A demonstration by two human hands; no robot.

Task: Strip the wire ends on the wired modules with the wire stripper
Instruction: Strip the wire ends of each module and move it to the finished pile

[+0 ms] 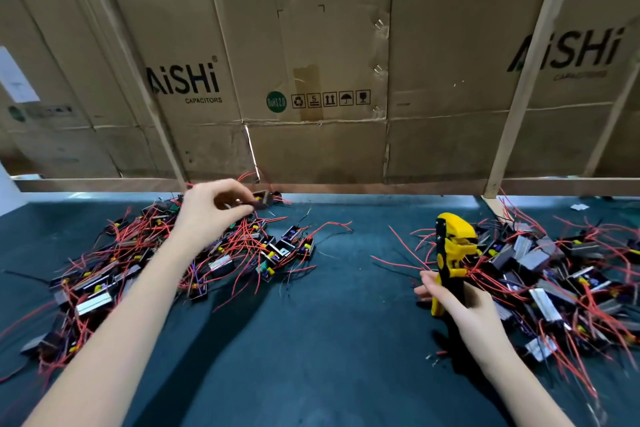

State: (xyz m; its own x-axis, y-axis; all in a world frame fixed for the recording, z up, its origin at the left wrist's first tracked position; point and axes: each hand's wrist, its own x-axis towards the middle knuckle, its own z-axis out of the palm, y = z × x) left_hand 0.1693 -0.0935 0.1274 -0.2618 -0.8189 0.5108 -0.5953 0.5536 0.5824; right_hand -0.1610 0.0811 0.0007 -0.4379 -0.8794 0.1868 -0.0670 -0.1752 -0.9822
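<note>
Desk (346,340) has two module heaps, left pile (145,260) and right pile (554,274), probably splitting done from undone. Left hand (211,210) pinches one module (262,199) at the far edge. Right hand (457,298) grips the wire stripper (450,246) upright, jaws ready.

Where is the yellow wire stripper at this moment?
The wire stripper is right of centre, held upright in the right hand, beside the right pile of modules.

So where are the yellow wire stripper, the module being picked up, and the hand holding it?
wire stripper (450,246), head view, on its yellow head.
module (262,199), head view, on its dark casing.
left hand (211,210), head view, on the back of the hand.
</note>
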